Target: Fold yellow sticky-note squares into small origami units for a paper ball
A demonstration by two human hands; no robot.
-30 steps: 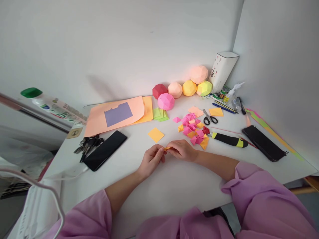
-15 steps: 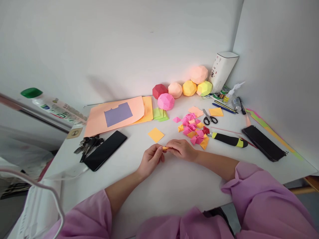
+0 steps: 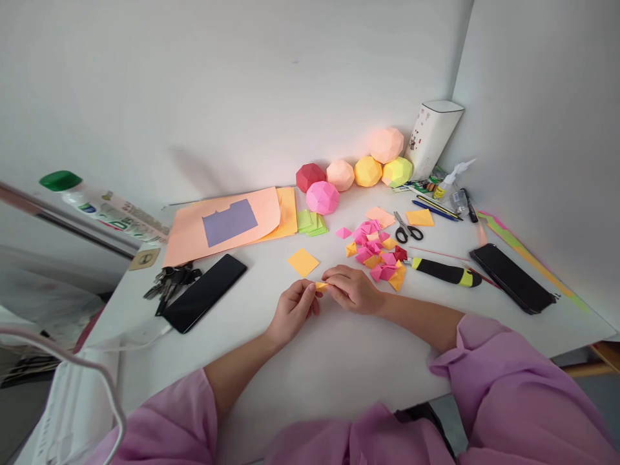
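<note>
Between my two hands is a small folded orange paper piece [image 3: 320, 287]. My left hand [image 3: 295, 309] pinches its left end between thumb and fingers. At its right end, my right hand [image 3: 352, 289] closes its fingers on the paper. Just behind my hands lies a flat orange paper square [image 3: 303, 262]. A pile of folded pink and orange paper pieces [image 3: 375, 248] is behind and right of my right hand. Green paper slips [image 3: 312, 223] lie farther back, in front of a pink faceted paper ball [image 3: 322, 197].
Scissors [image 3: 407, 228], a cutter with a black and yellow handle [image 3: 443, 271] and a black case [image 3: 512, 278] are on the right. On the left are a black phone [image 3: 206, 294], keys [image 3: 170, 283] and large orange sheets [image 3: 186, 236]. More paper balls [image 3: 368, 172] line the wall.
My right hand's fingers have shifted up slightly, and a bit more of the folded orange piece shows between my hands. My left hand is almost unmoved.
</note>
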